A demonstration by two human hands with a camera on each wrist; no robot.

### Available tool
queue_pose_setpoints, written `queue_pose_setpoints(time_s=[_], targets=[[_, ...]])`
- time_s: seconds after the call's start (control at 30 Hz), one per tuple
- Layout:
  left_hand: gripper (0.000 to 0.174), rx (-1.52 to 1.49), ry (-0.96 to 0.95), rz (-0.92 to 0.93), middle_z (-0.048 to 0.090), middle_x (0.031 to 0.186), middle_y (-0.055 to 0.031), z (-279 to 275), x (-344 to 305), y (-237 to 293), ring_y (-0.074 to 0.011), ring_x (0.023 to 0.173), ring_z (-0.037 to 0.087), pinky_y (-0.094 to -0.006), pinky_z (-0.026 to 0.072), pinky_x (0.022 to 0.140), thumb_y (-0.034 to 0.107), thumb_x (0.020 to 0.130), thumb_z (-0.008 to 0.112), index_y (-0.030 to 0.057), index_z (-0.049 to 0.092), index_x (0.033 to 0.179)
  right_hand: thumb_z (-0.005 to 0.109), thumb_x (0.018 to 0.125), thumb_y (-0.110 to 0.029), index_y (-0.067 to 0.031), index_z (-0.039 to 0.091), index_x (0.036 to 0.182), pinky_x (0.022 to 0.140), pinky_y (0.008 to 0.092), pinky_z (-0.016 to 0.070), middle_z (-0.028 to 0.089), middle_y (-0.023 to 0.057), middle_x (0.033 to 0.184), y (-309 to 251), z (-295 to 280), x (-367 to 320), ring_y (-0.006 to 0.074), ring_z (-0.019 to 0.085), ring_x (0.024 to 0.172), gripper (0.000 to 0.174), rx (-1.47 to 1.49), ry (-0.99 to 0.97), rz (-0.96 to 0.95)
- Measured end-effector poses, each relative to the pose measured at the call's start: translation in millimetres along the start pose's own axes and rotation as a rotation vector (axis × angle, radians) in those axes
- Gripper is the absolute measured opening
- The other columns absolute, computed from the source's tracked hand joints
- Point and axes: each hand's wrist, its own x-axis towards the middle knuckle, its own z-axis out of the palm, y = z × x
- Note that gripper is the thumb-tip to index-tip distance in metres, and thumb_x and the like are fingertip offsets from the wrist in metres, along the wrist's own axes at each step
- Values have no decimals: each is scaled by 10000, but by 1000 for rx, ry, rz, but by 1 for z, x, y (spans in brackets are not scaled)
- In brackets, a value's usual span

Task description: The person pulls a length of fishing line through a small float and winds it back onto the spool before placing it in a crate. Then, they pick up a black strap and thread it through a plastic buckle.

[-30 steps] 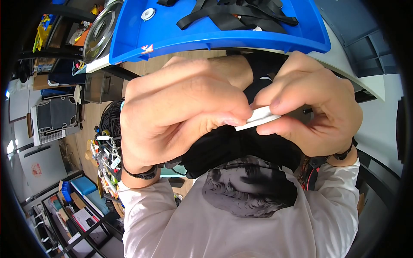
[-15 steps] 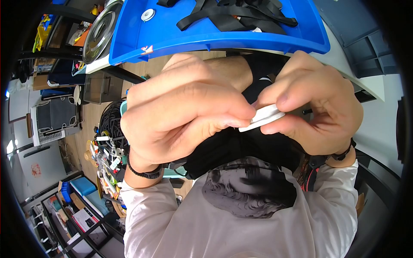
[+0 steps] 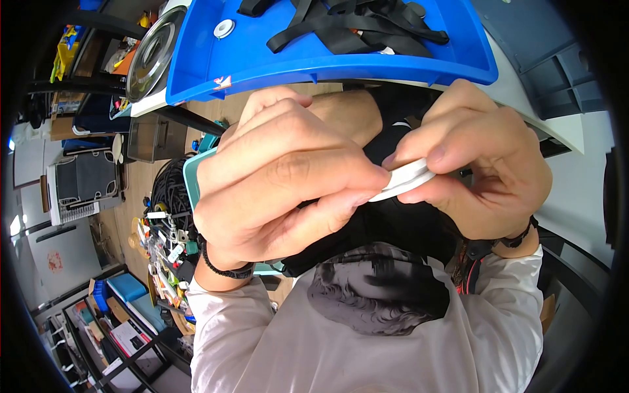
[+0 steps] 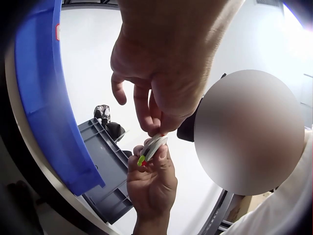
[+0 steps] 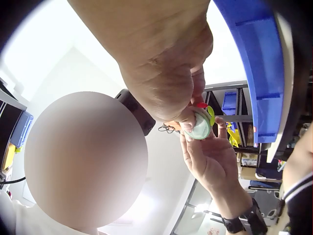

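Note:
Both hands hold one small round white disc [image 3: 405,179] above the lap in the head view. The left hand [image 3: 288,180] pinches its left edge between thumb and forefinger. On the disc's right side, the thumb and fingers of the right hand [image 3: 481,160] grip it. In the left wrist view the disc [image 4: 155,147] shows a groove round its rim, with a yellow-green bit [image 4: 141,160] beside it. The right wrist view shows the disc's pale face [image 5: 199,127], with yellow-green and red pieces at its edge; what these are I cannot tell.
A blue tray [image 3: 327,68] lies beyond the hands, holding black straps [image 3: 354,33] and another small white round piece [image 3: 224,29]. A round metal lid-like object [image 3: 155,54] stands left of it. Cables [image 3: 171,187] and clutter lie lower left.
The left hand has shifted slightly right and down, its fingers a little more spread. The disc has moved slightly right and is tilted a little differently. The tray appears slightly lower in view.

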Motion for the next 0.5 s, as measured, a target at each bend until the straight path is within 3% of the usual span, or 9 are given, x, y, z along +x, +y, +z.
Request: queue_pose_setpoints(time_s=[0.13, 0.5], targets=[[141, 32, -27, -2, 698, 811, -86, -1, 0, -1, -187, 707, 654, -514, 448, 938, 130, 800, 779, 15, 728, 864, 839, 791, -81, -71, 577, 1020, 608, 261, 426, 734, 147, 849, 0, 0, -1, 167, 541, 717, 348, -16, 9, -1], [153, -8, 21, -15, 689, 789, -87, 2, 2, 0, -184, 695, 654, -530, 446, 974, 156, 855, 768, 17, 708, 875, 843, 790, -98, -62, 587, 1028, 606, 258, 426, 735, 148, 853, 2, -2, 2, 171, 540, 714, 351, -38, 10, -70]])
